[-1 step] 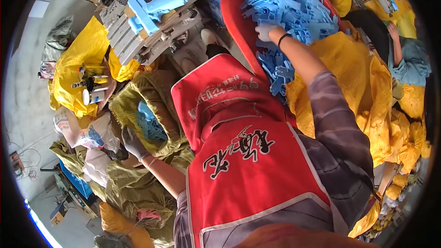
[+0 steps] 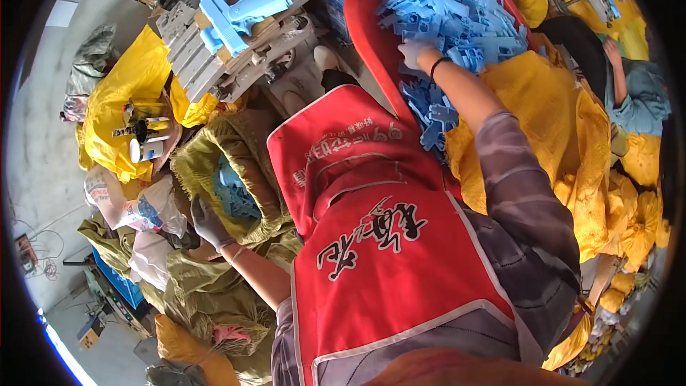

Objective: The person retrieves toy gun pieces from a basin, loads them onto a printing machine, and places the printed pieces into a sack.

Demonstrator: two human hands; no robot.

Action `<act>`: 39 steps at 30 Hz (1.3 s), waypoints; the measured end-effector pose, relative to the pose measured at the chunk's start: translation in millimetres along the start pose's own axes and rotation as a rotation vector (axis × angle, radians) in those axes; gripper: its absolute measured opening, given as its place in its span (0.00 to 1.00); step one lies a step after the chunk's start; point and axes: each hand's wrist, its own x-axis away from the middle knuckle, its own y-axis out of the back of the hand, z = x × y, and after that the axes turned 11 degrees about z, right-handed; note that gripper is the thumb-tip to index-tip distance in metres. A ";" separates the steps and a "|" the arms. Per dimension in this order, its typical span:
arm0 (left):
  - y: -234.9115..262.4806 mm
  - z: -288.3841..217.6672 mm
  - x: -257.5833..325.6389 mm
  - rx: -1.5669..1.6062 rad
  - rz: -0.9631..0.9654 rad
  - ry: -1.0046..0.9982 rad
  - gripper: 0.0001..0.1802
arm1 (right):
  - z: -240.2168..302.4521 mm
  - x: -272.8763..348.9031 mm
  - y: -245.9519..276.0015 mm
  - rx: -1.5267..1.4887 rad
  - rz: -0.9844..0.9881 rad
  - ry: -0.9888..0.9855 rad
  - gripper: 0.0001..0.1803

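Observation:
My right hand [image 2: 419, 53], in a pale glove, is bunched at the left side of a large red tub [image 2: 366, 32]. Light-blue toy pistol parts [image 2: 468, 11] lie heaped in the tub, right beside its fingers. What the fingers hold, if anything, cannot be made out. My left hand [image 2: 209, 225] wears a grey glove and reaches toward the near left edge of an olive woven sack [image 2: 261, 157], its fingers stretched out. More blue pieces [image 2: 234, 189] lie inside that sack. On a grey slatted stand [image 2: 182, 50] rest two assembled-looking blue toy pistols [image 2: 246, 14].
Yellow sacks [image 2: 532, 111] press against the tub's near right side. A small round container [image 2: 146, 149] and bottles stand on yellow cloth at the left. Plastic bags [image 2: 139, 204] lie beside the olive sack. Another person [image 2: 636, 93] sits at the far right.
My right hand has shifted very slightly toward me within the tub. My left hand and the things around it look the same.

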 end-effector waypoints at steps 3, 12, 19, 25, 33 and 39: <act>2.6 -13.0 14.8 0.032 -0.002 -0.004 0.16 | 9.3 -6.5 -0.6 -0.004 -0.256 -0.103 0.23; -6.2 -39.8 13.6 -0.022 0.063 -0.002 0.15 | -18.5 -33.8 -3.0 0.136 -0.101 -0.176 0.16; -34.5 -78.3 -14.2 -0.020 0.069 -0.094 0.14 | -62.9 6.5 24.1 -0.496 -0.279 -0.177 0.17; -46.1 -144.0 -25.7 0.043 0.051 -0.228 0.13 | -80.0 46.3 25.3 -0.414 -0.247 -0.144 0.17; -53.4 -227.6 -55.0 -0.032 0.028 -0.597 0.12 | -8.9 114.6 49.3 -2.324 -0.836 0.581 0.15; -72.4 -265.5 -87.8 -0.141 0.226 -0.763 0.19 | 24.3 127.4 62.0 -2.327 -0.701 0.709 0.14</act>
